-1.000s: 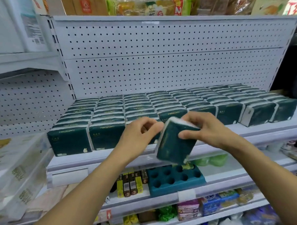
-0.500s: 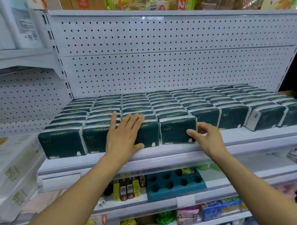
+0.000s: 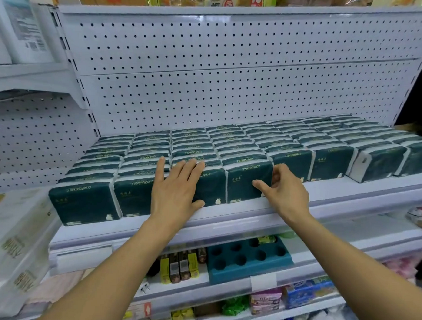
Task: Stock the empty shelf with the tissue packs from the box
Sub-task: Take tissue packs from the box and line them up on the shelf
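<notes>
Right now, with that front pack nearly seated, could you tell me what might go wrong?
The pack that the right hand pinches stands at the shelf edge, so it could tip forward on release. The left hand pressing flat on the neighbouring pack might skew that row.

The tissue packs point(image 3: 229, 155) are dark green with white sides and small gold letters on top. They stand up on their edges in many rows, packed tight, front to back. The rows fill the white shelf point(image 3: 227, 216) from the left end to the right end. The shelf has a white back wall full of little holes. The near pack point(image 3: 249, 183) in the middle stands at the front edge of the shelf, touching the packs on both sides. Toward the right, one front pack point(image 3: 374, 163) is turned a bit, so its white side shows.
</notes>
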A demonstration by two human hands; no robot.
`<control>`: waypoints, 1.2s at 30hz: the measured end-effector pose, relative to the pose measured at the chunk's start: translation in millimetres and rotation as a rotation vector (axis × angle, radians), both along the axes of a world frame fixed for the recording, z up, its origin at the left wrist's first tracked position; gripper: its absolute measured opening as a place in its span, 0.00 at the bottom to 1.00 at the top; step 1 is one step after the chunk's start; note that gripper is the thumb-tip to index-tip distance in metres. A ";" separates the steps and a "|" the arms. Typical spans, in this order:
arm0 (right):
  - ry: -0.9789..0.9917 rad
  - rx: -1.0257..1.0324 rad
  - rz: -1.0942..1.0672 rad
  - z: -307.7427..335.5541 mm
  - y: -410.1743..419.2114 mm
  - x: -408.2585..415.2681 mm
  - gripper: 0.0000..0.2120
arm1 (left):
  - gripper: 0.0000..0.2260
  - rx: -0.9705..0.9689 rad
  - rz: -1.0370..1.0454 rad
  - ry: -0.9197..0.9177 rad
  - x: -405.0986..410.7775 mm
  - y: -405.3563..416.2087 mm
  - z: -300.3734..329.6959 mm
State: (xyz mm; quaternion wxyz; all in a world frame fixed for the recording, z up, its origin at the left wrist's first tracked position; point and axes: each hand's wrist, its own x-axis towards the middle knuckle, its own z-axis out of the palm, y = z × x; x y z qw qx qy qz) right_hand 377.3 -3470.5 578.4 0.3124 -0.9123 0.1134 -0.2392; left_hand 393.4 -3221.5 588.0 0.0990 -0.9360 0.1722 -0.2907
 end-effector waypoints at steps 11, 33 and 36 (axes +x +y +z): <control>-0.029 -0.227 0.002 2.6 16.0 -42.9 0.33 | 0.38 -0.128 -0.112 0.019 -38.8 16.6 13.2; 0.165 -0.473 0.697 -213.2 281.8 -207.2 0.24 | 0.33 -0.347 0.131 0.483 -251.6 275.8 -236.5; 0.284 -0.501 0.775 -254.1 291.4 -209.5 0.23 | 0.30 -0.385 0.232 0.611 -272.8 297.4 -280.7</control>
